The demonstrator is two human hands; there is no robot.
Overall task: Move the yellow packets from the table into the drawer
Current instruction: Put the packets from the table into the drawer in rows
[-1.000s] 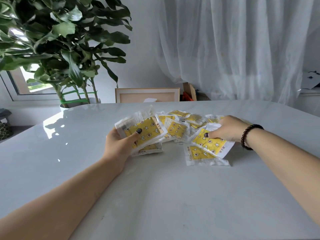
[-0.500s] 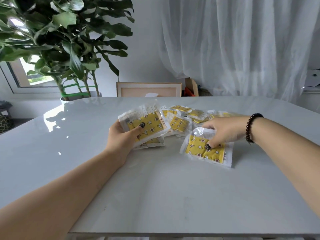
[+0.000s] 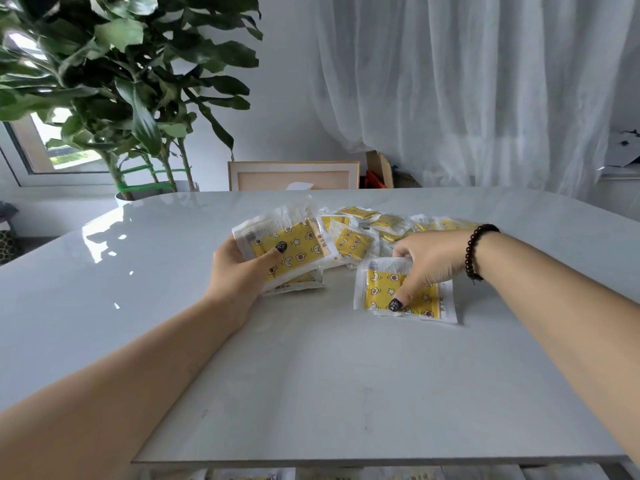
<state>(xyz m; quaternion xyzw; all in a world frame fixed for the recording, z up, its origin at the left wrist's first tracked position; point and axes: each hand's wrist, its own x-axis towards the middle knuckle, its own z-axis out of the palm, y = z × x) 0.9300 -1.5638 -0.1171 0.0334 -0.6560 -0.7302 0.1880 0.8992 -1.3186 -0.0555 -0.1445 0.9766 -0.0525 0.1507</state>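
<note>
Left hand (image 3: 242, 271) grips a packet stack (image 3: 287, 247); right hand (image 3: 429, 261) pinches a lone packet (image 3: 401, 292) on the tabletop (image 3: 311, 375), just beside that stack.

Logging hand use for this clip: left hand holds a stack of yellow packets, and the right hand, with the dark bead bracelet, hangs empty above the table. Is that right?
Not quite. The head view shows the right hand is not empty: it grips a yellow packet lying on the table, thumb pressed on top. The left hand does hold a stack of packets, and the bracelet is on the right wrist.
</note>
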